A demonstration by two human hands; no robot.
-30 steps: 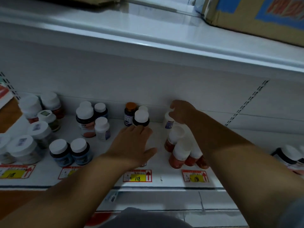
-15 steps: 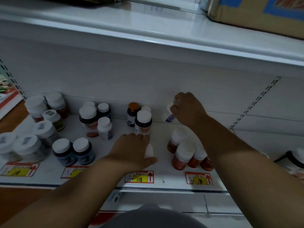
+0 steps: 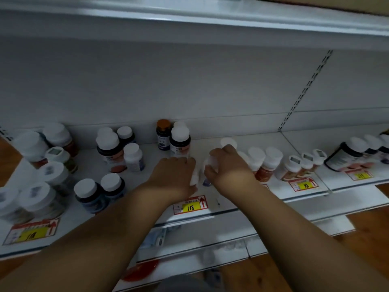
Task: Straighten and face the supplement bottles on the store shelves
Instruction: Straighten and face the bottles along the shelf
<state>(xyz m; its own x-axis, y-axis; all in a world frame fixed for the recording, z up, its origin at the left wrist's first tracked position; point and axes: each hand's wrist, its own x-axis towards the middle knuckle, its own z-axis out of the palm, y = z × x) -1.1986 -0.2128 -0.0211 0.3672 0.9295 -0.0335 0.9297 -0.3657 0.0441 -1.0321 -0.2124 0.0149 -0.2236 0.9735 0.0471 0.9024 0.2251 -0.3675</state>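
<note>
My right hand (image 3: 228, 168) has come forward from the back wall, its grip round a white bottle (image 3: 211, 163) beside my left hand (image 3: 175, 175), whose grip half hides another near the shelf (image 3: 229, 205) edge.

one head-worn view looks forward and down, close over the shelf (image 3: 242, 199), back panel at 12 o'clock.

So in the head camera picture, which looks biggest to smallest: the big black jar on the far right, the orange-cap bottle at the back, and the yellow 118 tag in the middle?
1. The big black jar looks largest.
2. The yellow 118 tag and the orange-cap bottle look about alike. The tag is nearer the camera, so I won't rank them.
</note>
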